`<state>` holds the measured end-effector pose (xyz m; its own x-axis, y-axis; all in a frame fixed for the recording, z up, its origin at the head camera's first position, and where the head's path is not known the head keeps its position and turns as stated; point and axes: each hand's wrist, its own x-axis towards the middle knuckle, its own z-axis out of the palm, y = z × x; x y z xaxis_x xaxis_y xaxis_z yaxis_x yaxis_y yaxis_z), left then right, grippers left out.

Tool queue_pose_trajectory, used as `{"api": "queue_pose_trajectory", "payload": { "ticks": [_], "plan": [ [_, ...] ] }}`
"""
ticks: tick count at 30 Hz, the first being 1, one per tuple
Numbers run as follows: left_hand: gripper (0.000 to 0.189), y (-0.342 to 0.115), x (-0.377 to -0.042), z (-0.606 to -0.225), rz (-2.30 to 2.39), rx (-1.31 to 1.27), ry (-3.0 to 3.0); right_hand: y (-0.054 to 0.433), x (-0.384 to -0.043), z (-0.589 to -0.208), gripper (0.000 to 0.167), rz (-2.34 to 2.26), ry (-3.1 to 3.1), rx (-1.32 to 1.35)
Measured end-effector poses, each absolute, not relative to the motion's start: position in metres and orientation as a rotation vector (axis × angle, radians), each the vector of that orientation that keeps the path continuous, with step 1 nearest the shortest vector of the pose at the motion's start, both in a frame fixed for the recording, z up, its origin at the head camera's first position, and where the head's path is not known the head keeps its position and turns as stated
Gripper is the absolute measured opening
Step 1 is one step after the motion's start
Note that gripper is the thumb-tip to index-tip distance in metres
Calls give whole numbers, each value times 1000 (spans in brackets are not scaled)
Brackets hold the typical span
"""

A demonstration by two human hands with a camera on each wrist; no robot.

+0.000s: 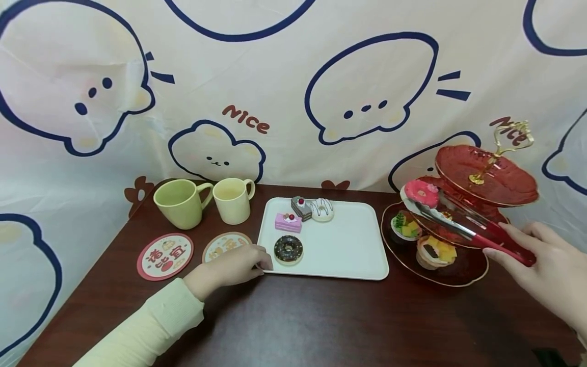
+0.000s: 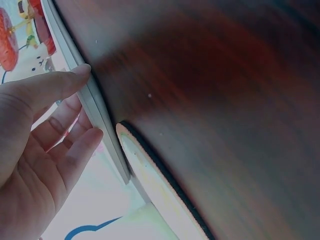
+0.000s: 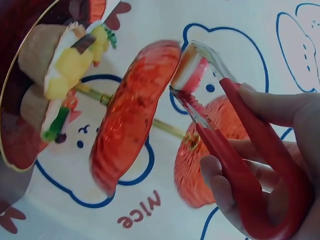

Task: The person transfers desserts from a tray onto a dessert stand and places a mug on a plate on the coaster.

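Note:
My right hand point(image 1: 552, 260) grips red-handled tongs point(image 1: 502, 248) at the right. Between the metal tips of the tongs is a pink-iced donut point(image 1: 419, 191), tilted on its side in the right wrist view and close over the middle tier of a red tiered stand point(image 1: 518, 191). At the front left corner of a white tray point(image 1: 344, 244), my left hand point(image 1: 236, 266) holds the rim, thumb point(image 2: 75, 80) on the edge. On the tray lie a chocolate donut point(image 1: 288, 249), a pink cake slice point(image 1: 288, 223), a chocolate cake slice point(image 1: 300, 208) and a white striped donut point(image 1: 322, 209).
Fruit-topped cupcakes, one with yellow pieces point(image 1: 437, 252) and one with green point(image 1: 404, 228), sit on the stand's bottom tier. Two mugs, a green one point(image 1: 181, 204) and a cream one point(image 1: 231, 201), stand back left behind a red-rimmed coaster point(image 1: 165, 256) and a tan-rimmed coaster point(image 1: 224, 244).

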<state>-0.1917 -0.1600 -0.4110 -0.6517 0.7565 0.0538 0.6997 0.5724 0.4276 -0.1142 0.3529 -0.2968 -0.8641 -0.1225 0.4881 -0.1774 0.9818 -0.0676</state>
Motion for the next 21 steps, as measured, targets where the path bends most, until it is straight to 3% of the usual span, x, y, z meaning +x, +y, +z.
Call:
{"api": "queue_pose_trajectory", "payload": {
  "ticks": [21],
  "plan": [
    [19, -159, -191, -411, 638, 1239, 2668, 373, -116, -308, 98, 126, -2721, 140]
  ]
}}
